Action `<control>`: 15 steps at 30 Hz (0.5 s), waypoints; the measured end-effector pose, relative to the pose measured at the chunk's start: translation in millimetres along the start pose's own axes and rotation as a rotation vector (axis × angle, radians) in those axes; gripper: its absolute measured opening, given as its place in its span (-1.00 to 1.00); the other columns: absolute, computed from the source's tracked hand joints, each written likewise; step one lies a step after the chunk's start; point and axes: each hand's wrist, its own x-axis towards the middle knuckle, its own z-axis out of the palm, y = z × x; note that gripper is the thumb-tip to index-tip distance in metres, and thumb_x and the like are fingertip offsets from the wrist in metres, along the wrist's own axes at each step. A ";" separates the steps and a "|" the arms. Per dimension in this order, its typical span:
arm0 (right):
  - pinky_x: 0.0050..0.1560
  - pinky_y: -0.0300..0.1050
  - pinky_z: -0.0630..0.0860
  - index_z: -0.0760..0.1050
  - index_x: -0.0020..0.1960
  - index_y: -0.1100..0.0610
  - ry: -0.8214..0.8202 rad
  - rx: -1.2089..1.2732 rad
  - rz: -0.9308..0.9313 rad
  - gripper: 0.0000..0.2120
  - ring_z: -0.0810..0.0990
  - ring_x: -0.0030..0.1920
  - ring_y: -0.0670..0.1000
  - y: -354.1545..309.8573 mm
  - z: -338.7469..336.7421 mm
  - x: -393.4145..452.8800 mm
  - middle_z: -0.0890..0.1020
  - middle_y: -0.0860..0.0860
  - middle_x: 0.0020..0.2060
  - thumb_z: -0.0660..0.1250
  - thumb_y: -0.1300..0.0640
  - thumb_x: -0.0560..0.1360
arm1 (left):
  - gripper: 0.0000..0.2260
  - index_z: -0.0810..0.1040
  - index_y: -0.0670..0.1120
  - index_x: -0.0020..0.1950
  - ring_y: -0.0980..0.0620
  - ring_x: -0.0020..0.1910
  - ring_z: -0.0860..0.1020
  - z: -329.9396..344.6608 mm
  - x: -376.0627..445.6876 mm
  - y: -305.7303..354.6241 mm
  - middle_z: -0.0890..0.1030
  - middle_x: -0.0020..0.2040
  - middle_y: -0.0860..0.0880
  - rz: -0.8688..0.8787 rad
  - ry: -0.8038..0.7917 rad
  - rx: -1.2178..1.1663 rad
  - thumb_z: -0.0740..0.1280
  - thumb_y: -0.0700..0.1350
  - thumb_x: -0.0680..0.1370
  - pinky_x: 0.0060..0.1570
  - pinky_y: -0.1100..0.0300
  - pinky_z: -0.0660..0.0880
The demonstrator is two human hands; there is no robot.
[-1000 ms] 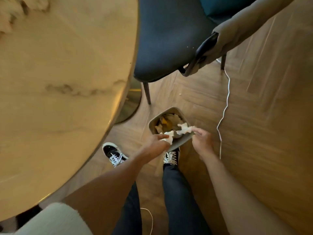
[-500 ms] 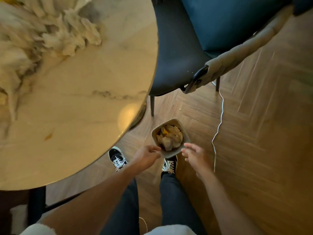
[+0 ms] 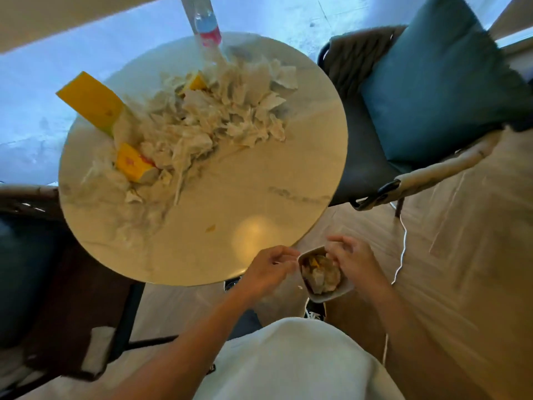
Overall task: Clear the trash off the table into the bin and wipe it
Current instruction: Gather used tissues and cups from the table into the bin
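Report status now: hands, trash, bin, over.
Left hand and right hand empty, loosely curled over the bin. Bin nearly full. Big tissue pile and yellow cartons remain on table. Nothing blocking.

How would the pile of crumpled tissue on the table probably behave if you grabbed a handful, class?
The tissue pile looks thin and crumpled, so it is probably light and floppy and squashes in the hand. It lies as loose separate pieces, so bits may drop off. It seems unlikely to roll or break.
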 end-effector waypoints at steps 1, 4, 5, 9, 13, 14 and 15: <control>0.13 0.01 0.55 0.54 0.18 -0.02 0.001 -0.021 -0.050 -0.80 0.56 0.06 -0.04 -14.3 4.8 2.8 0.60 -0.04 0.02 0.25 0.10 0.58 | -0.83 0.61 0.02 0.02 0.07 -0.01 0.58 -11.9 -2.4 1.8 0.64 0.01 -0.01 0.014 0.021 -0.012 0.34 -0.23 0.54 -0.06 0.30 0.49; 0.12 -0.04 0.55 0.55 0.11 -0.06 -0.015 -0.073 -0.133 -0.83 0.60 0.02 -0.06 -56.5 25.7 20.8 0.62 -0.04 0.00 0.27 0.10 0.56 | -0.83 0.62 0.04 0.03 -0.01 0.06 0.60 -51.4 -4.7 3.9 0.65 0.07 -0.06 0.043 0.079 -0.028 0.34 -0.21 0.55 0.01 0.21 0.51; 0.12 -0.05 0.55 0.55 0.07 -0.09 -0.026 -0.099 -0.152 -0.85 0.60 0.02 -0.04 -68.7 33.3 30.6 0.62 -0.03 0.00 0.28 0.10 0.55 | -0.83 0.62 0.04 0.04 -0.03 0.07 0.60 -64.7 -4.0 4.0 0.65 0.07 -0.07 0.052 0.101 -0.032 0.34 -0.20 0.55 0.03 0.17 0.52; -0.02 -0.20 0.43 0.55 0.20 0.02 -0.043 -0.292 -0.259 -0.75 0.55 0.01 -0.03 -124.9 69.8 73.2 0.59 -0.02 0.02 0.24 0.14 0.56 | -0.83 0.62 0.04 0.06 -0.03 0.04 0.61 -118.0 1.4 5.8 0.65 0.02 -0.03 0.084 0.190 -0.043 0.33 -0.20 0.55 0.05 0.15 0.50; 0.17 -0.12 0.44 0.44 0.37 0.07 -0.003 -0.458 -0.349 -0.60 0.53 0.17 0.07 -176.9 113.4 119.9 0.56 0.09 0.18 0.24 0.14 0.53 | -0.82 0.60 -0.01 0.15 0.05 0.02 0.60 -167.2 8.7 9.6 0.63 0.04 0.00 0.106 0.212 -0.049 0.31 -0.18 0.58 0.06 0.19 0.53; 0.21 -0.09 0.42 0.38 0.42 0.06 0.007 -0.501 -0.368 -0.55 0.51 0.21 0.08 -188.3 123.4 132.2 0.53 0.11 0.23 0.25 0.12 0.53 | -0.82 0.59 0.00 0.15 0.07 0.02 0.60 -178.5 12.1 10.0 0.63 0.05 0.00 0.109 0.216 -0.055 0.31 -0.18 0.58 0.07 0.19 0.53; 0.23 -0.07 0.42 0.32 0.46 0.03 0.019 -0.545 -0.383 -0.51 0.48 0.24 0.11 -198.0 132.4 144.7 0.49 0.12 0.27 0.25 0.10 0.54 | -0.82 0.59 0.02 0.14 0.08 0.03 0.60 -189.2 16.5 9.6 0.62 0.05 0.01 0.106 0.226 -0.057 0.31 -0.18 0.58 0.08 0.17 0.53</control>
